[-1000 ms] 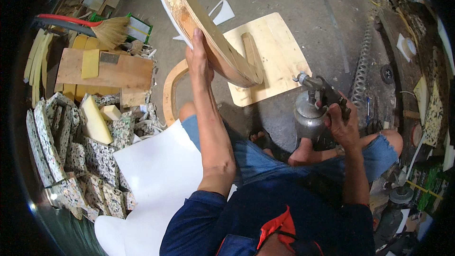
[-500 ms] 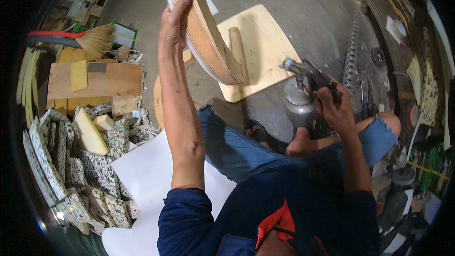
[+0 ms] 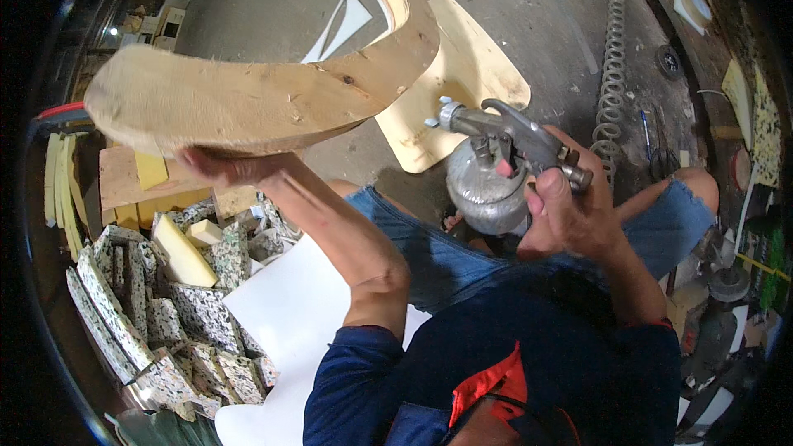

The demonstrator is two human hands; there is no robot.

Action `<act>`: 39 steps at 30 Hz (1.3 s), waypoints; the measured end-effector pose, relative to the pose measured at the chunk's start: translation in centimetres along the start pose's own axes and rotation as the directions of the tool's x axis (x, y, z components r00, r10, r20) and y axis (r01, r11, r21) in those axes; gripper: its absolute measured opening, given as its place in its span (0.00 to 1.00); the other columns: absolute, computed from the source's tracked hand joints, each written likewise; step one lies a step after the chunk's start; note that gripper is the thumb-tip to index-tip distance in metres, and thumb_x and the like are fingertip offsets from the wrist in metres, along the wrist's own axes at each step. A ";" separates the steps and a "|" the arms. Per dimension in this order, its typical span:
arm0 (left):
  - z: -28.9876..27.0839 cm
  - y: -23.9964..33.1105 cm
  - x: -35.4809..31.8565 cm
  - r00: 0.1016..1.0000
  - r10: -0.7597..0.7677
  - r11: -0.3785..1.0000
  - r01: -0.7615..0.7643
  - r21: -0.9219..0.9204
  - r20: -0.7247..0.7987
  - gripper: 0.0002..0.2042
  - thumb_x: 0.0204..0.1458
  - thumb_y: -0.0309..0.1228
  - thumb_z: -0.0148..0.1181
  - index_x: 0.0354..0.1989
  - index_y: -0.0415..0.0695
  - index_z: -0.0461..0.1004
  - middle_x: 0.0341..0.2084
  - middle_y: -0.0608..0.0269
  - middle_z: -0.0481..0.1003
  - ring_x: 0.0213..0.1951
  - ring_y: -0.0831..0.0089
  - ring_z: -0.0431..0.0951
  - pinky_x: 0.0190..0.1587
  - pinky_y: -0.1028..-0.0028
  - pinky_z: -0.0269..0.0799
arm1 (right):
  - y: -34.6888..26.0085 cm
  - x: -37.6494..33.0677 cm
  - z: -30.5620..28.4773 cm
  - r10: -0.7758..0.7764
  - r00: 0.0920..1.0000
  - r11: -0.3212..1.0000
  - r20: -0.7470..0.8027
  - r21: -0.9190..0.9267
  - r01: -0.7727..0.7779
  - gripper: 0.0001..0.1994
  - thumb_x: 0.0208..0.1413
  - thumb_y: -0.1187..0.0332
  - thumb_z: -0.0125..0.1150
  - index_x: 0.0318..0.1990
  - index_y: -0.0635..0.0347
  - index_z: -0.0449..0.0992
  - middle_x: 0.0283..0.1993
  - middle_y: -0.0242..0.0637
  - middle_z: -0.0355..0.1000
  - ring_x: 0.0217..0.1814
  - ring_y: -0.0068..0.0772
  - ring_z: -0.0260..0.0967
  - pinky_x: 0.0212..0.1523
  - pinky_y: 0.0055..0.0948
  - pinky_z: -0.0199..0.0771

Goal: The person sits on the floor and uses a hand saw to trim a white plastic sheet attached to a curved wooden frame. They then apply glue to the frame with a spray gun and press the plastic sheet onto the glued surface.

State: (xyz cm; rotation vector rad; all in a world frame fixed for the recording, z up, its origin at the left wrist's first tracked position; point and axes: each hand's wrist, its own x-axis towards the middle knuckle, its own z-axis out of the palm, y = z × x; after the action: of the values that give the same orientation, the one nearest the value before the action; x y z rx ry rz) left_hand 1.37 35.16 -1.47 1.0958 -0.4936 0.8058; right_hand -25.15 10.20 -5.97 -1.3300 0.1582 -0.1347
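Curved wooden frame (image 3: 273, 91) swung nearer, left hand (image 3: 227, 167) gripping underneath, right hand (image 3: 574, 215) clasping spray gun (image 3: 504, 136)

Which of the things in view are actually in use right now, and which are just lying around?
In use:
left hand holding curved wooden frame
right hand gripping spray gun

Lying about:
plywood panel
speckled foam blocks
white sheet
coiled hose

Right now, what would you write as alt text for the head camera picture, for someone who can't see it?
A seated person's left hand lifts a curved wooden frame piece while the right hand grips a metal spray gun with its cup below. A flat plywood panel lies on the concrete floor, with speckled foam offcuts and a white sheet at the left.
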 end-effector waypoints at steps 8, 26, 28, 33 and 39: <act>0.6 -0.3 -1.3 0.954 0.275 0.960 -0.266 0.088 -0.121 0.25 0.54 0.58 0.52 0.58 0.62 0.70 0.60 0.60 0.66 0.61 0.59 0.70 0.62 0.44 0.70 | -0.4 1.0 1.2 -0.137 0.974 0.989 -0.178 -0.081 0.124 0.22 0.65 0.52 0.59 0.48 0.67 0.74 0.33 0.33 0.74 0.36 0.21 0.68 0.38 0.22 0.69; -1.7 -1.4 -1.4 0.980 0.171 0.984 -0.163 0.076 -0.103 0.24 0.51 0.59 0.54 0.55 0.66 0.73 0.61 0.61 0.66 0.63 0.58 0.68 0.63 0.39 0.67 | 2.5 2.7 -2.1 -0.002 0.955 0.960 -0.295 -0.268 -0.081 0.20 0.65 0.52 0.59 0.44 0.64 0.74 0.29 0.34 0.72 0.32 0.22 0.68 0.35 0.27 0.69; -2.4 -1.5 -1.1 0.955 0.289 0.953 -0.281 0.116 -0.065 0.24 0.52 0.60 0.52 0.55 0.67 0.73 0.62 0.62 0.66 0.64 0.58 0.67 0.64 0.39 0.67 | 3.8 3.9 -2.5 -0.046 0.943 0.931 -0.329 -0.356 -0.079 0.21 0.64 0.51 0.59 0.43 0.65 0.74 0.26 0.35 0.70 0.30 0.22 0.66 0.33 0.29 0.68; -3.2 -1.9 -1.8 0.875 0.467 0.825 -0.482 0.293 0.126 0.26 0.53 0.60 0.51 0.59 0.68 0.70 0.63 0.61 0.65 0.65 0.57 0.67 0.65 0.40 0.66 | 5.5 5.3 -2.8 -0.095 0.901 0.927 -0.422 -0.369 -0.075 0.22 0.63 0.50 0.60 0.41 0.64 0.74 0.25 0.34 0.68 0.28 0.21 0.63 0.30 0.29 0.65; -1.7 -2.0 -4.2 0.931 0.330 0.891 -0.361 0.274 0.152 0.29 0.57 0.61 0.47 0.63 0.61 0.66 0.63 0.60 0.63 0.65 0.61 0.65 0.65 0.47 0.68 | 2.5 1.8 -1.7 -0.016 0.968 0.970 -0.250 -0.238 -0.046 0.23 0.65 0.48 0.58 0.45 0.64 0.73 0.26 0.28 0.68 0.30 0.19 0.63 0.32 0.25 0.66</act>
State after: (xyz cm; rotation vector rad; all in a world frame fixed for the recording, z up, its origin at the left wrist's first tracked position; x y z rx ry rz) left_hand 0.25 34.91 -6.26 1.3538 -0.6822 1.1706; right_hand -23.74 8.81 -8.88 -1.5530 0.4100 -0.2784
